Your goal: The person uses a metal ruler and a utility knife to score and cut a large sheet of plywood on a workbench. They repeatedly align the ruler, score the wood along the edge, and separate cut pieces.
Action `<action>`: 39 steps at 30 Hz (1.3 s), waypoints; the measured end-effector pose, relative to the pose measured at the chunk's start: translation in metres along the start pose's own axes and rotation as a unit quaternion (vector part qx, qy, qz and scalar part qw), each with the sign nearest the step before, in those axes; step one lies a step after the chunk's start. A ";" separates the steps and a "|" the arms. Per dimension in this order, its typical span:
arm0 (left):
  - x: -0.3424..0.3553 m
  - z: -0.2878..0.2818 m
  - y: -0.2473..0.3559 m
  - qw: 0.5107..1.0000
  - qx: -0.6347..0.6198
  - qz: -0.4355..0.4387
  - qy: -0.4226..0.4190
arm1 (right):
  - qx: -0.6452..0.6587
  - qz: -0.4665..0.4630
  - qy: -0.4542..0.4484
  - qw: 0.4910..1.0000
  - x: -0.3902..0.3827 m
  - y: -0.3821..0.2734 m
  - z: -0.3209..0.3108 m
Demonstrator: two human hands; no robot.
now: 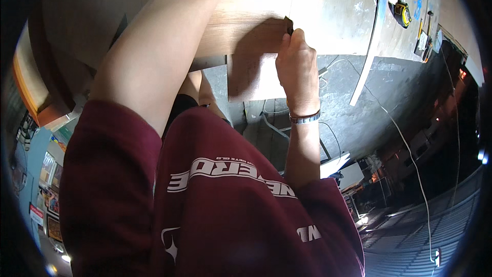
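My right hand (299, 66), a metal-banded watch or bracelet (305, 118) at its wrist, is closed around a small dark tool (289, 23). Only the short, flat end of this tool shows past my fingers, so its exact kind is unclear. It rests at or just over a wooden board (246, 31), close to a thin dark line running up the surface. My left forearm (169, 25) reaches across the board and leaves the picture at the top, so my left hand is out of sight. A lit pale panel (253, 79) lies below the board's near edge.
On the right, a long white strip (370, 64) juts past the work surface's edge. Beyond it lie a yellow and black tape measure (403, 14) and several small tools (424, 36). A white cable (405, 141) trails over the grey floor (353, 128).
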State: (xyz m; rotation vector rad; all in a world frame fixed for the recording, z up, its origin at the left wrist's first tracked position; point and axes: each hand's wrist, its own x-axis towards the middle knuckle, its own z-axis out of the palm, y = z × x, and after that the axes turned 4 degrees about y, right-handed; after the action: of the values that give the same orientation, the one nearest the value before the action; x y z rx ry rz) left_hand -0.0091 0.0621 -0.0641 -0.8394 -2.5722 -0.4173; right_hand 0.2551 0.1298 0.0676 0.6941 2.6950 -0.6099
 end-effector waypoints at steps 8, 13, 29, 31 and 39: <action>0.006 -0.001 -0.003 0.999 0.016 -0.020 -0.029 | -0.027 -0.003 -0.003 1.000 0.004 0.001 0.002; 0.008 -0.013 -0.005 0.994 0.082 -0.011 -0.069 | 0.042 -0.006 0.017 0.999 0.002 0.017 0.011; 0.100 -0.036 -0.043 0.976 -0.052 -0.088 -0.191 | 0.245 0.187 0.133 0.942 -0.051 0.011 0.017; 0.125 -0.048 -0.039 0.950 -0.034 -0.059 -0.305 | 0.273 0.196 0.189 0.922 -0.046 0.005 0.030; 0.164 -0.097 -0.087 0.891 -0.199 -0.104 -0.394 | 0.395 0.190 0.278 0.855 -0.038 0.019 0.066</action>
State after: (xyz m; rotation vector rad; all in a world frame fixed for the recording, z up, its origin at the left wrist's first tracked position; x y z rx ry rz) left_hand -0.1565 0.0375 0.0832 -1.0259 -3.4211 -0.8292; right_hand 0.3080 0.0996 0.0182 1.7942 2.5535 -1.6373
